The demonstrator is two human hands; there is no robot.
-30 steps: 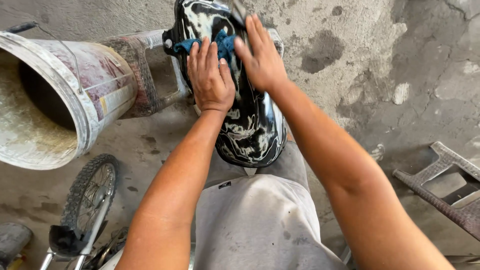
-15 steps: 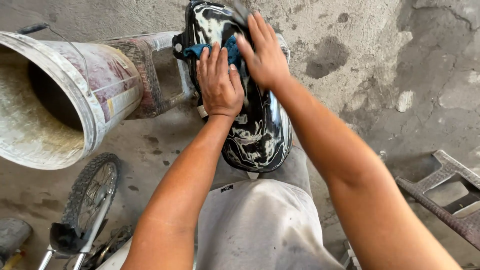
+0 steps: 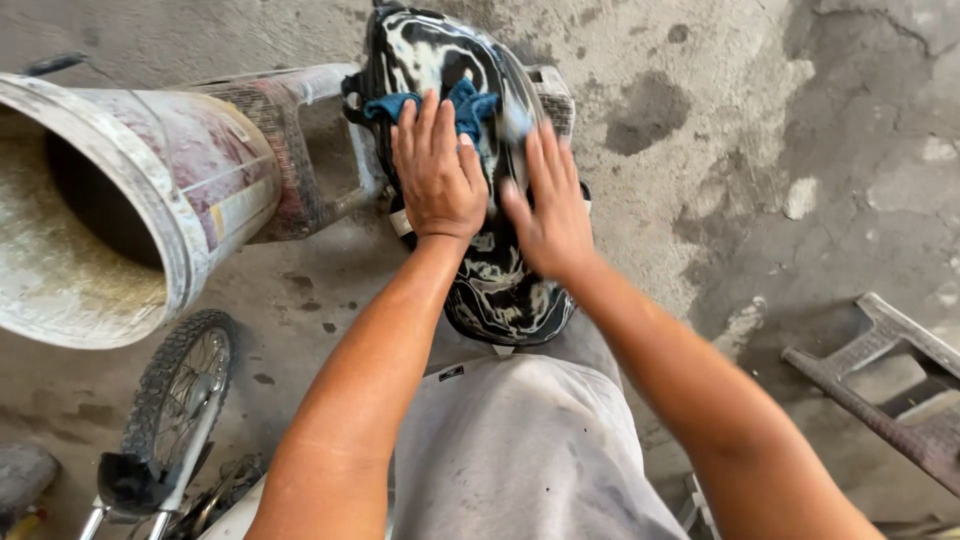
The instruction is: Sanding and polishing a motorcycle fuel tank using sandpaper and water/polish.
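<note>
A glossy black tank-shaped part [image 3: 497,290] with white marbled swirls rests on my lap, its far end pointing away from me. My left hand [image 3: 435,175] lies flat on its upper left side, fingers spread, pressing a blue cloth [image 3: 465,105] against the surface. My right hand [image 3: 548,205] is flat on the right side of the part, fingers together and slightly blurred; it holds nothing. My grey shorts [image 3: 520,450] show beneath the near end of the part.
A large dirty white bucket [image 3: 190,190] lies on its side at the left. A small spoked wheel [image 3: 180,395] with a knobby tyre stands at the lower left. A grey plastic frame [image 3: 885,375] sits at the right on the stained concrete floor [image 3: 760,130].
My right hand has slid from the far top of the part down toward me along its right side. My left hand and the blue cloth stay in about the same spot.
</note>
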